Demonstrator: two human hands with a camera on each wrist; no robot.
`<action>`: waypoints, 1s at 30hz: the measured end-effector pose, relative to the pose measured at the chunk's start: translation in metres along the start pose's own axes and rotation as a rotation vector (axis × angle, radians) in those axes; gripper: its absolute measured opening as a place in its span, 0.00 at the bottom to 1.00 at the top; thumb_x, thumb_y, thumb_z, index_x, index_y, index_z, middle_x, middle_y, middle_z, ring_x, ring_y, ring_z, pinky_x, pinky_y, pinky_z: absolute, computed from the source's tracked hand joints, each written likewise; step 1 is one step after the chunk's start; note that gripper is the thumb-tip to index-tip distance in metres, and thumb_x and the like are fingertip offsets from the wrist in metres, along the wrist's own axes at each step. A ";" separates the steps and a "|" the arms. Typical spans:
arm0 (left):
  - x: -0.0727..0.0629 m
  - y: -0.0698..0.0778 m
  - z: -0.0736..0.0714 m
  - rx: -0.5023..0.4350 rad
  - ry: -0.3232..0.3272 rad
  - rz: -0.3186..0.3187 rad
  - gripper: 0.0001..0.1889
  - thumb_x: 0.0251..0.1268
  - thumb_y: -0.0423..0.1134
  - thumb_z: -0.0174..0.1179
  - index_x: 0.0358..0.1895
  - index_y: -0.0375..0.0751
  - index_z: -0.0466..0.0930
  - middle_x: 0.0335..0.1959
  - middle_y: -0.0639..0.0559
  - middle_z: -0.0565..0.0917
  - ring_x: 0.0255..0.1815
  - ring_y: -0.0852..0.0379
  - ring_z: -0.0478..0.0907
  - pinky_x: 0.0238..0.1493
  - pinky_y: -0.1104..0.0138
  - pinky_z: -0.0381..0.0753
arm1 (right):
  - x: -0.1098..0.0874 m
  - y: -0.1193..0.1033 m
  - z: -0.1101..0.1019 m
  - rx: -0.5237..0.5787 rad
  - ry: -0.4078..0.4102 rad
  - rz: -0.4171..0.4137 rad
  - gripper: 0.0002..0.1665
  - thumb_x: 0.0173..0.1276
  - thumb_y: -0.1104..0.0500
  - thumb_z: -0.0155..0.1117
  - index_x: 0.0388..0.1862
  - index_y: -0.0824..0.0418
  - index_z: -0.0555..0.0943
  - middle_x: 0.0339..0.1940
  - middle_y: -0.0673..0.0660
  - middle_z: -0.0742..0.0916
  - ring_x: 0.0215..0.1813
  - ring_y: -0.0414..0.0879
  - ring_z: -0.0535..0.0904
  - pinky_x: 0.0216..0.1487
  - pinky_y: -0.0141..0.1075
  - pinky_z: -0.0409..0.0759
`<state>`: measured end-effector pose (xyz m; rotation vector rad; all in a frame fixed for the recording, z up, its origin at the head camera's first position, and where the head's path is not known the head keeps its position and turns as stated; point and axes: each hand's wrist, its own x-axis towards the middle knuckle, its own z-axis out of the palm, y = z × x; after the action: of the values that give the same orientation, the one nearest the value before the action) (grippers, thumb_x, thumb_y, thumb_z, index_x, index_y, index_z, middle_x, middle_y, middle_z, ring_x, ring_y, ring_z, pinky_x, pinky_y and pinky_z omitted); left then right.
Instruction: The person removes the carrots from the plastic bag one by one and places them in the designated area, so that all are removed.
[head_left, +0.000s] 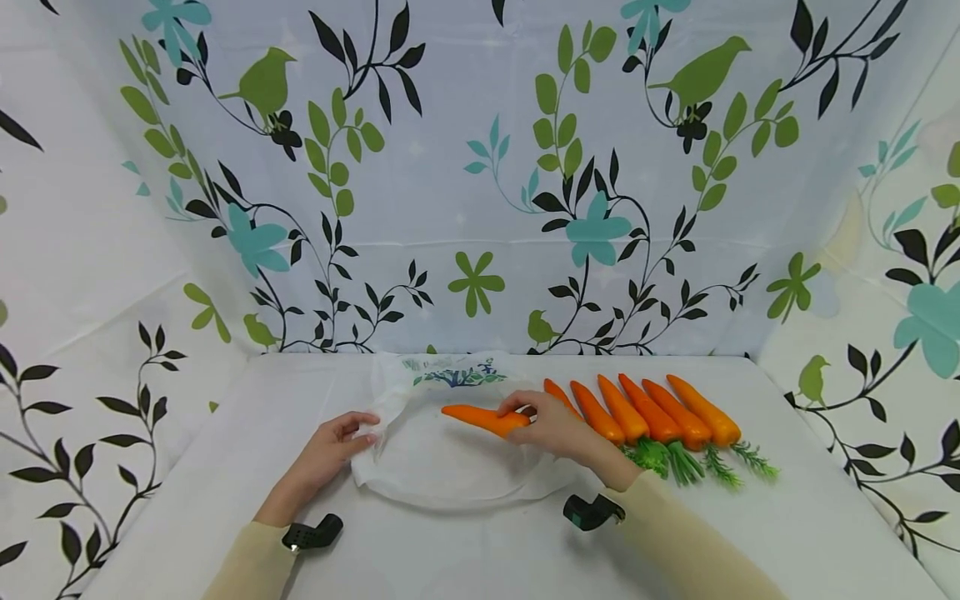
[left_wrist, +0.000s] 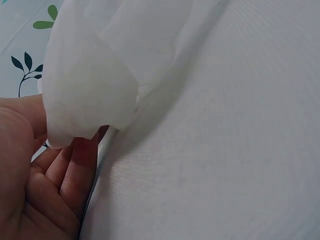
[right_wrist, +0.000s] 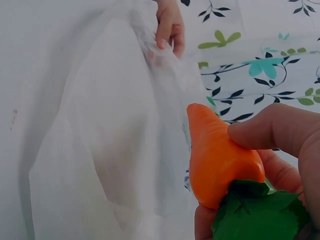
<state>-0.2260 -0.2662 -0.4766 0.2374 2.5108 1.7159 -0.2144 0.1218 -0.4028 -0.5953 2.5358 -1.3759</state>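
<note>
A white plastic bag (head_left: 450,471) with a printed tree lies on the table, its mouth spread toward me. My left hand (head_left: 330,454) pinches the bag's left edge between thumb and fingers; in the left wrist view the thin film (left_wrist: 95,95) drapes over the fingers. Over the bag, my right hand (head_left: 551,425) grips a toy carrot (head_left: 480,417) near its thick end, the tip pointing left. The right wrist view shows the carrot (right_wrist: 220,155) between thumb and fingers, with its green leafy top (right_wrist: 260,217) at the palm side.
Several more carrots (head_left: 652,408) lie in a slanted row to the right of the bag, green tops toward me. The white table (head_left: 480,550) ends at a patterned cloth backdrop (head_left: 465,208), with cloth on both sides too.
</note>
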 end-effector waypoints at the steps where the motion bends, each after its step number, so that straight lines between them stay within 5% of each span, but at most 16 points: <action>1: 0.000 0.000 0.000 -0.005 -0.003 -0.001 0.19 0.69 0.37 0.63 0.60 0.35 0.76 0.58 0.38 0.76 0.44 0.53 0.77 0.39 0.67 0.82 | -0.002 0.000 -0.003 -0.007 0.007 0.000 0.14 0.62 0.61 0.71 0.47 0.51 0.84 0.51 0.49 0.83 0.49 0.49 0.76 0.47 0.38 0.79; 26: 0.001 0.001 0.000 0.001 -0.008 -0.007 0.20 0.69 0.38 0.63 0.60 0.35 0.75 0.58 0.39 0.77 0.43 0.53 0.77 0.38 0.67 0.82 | -0.056 0.044 -0.086 -0.052 0.203 0.117 0.19 0.65 0.58 0.69 0.54 0.58 0.81 0.60 0.60 0.80 0.55 0.55 0.74 0.49 0.41 0.78; 30: -0.004 0.011 0.002 0.013 -0.005 -0.007 0.18 0.70 0.34 0.61 0.60 0.32 0.75 0.56 0.37 0.77 0.42 0.52 0.78 0.38 0.68 0.82 | -0.067 0.056 -0.098 -0.047 0.226 0.102 0.21 0.65 0.59 0.69 0.56 0.61 0.80 0.59 0.63 0.80 0.53 0.55 0.75 0.46 0.39 0.79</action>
<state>-0.2204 -0.2612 -0.4671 0.2330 2.5171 1.6944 -0.2029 0.2520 -0.3969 -0.3293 2.7373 -1.4235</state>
